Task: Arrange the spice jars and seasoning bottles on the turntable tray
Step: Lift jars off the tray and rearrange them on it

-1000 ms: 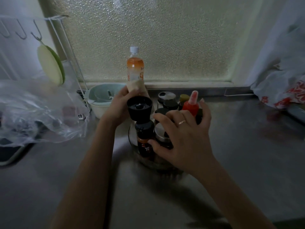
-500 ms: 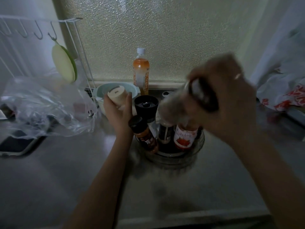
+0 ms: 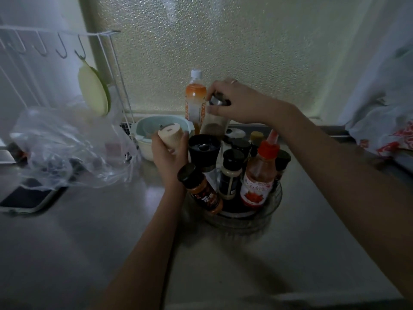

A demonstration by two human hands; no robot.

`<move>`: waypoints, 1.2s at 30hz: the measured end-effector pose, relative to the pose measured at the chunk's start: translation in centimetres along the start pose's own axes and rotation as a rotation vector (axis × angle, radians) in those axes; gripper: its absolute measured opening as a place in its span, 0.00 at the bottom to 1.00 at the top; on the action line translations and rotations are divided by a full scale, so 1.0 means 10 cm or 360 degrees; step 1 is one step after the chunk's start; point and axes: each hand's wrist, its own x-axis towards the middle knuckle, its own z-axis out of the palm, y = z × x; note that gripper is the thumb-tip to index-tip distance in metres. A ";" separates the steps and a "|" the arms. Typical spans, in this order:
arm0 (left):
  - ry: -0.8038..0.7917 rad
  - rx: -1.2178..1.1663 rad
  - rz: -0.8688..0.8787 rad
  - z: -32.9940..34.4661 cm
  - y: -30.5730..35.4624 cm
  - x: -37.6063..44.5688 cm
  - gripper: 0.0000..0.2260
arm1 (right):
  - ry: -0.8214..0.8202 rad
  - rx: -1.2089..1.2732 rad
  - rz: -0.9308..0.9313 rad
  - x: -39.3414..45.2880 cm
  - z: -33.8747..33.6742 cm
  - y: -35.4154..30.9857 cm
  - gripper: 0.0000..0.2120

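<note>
Most bottles already stand on the turntable tray (image 3: 271, 210); an orange-labelled jar (image 3: 204, 193) leans over its left rim and needs righting; your right hand (image 3: 234, 101) grips a glass shaker (image 3: 214, 124) by its cap above the tray's back edge; your left hand (image 3: 167, 153) holds a cream jar (image 3: 169, 136) off its left side, both unplaced

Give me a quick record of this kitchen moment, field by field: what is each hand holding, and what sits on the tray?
left hand: holds cream wooden shaker
right hand: grips glass jar by its metal top, above the tray
turntable tray: red-capped sauce bottle, black grinder, several black-lidded jars
tilted jar: leans outward at tray's left edge
behind: orange drink bottle
</note>
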 end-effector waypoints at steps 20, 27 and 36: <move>-0.0033 -0.0039 -0.0074 0.03 -0.09 -0.02 0.11 | -0.1154 0.0384 0.0161 0.37 -0.02 -0.09 0.13; -0.0010 -0.0074 -0.0122 0.06 -0.09 -0.02 0.13 | -0.1270 0.0480 0.0235 0.43 0.07 0.02 0.13; -0.0009 -0.0014 -0.0108 0.03 -0.06 -0.04 0.12 | -0.1258 0.0012 0.0175 0.41 0.17 -0.02 0.27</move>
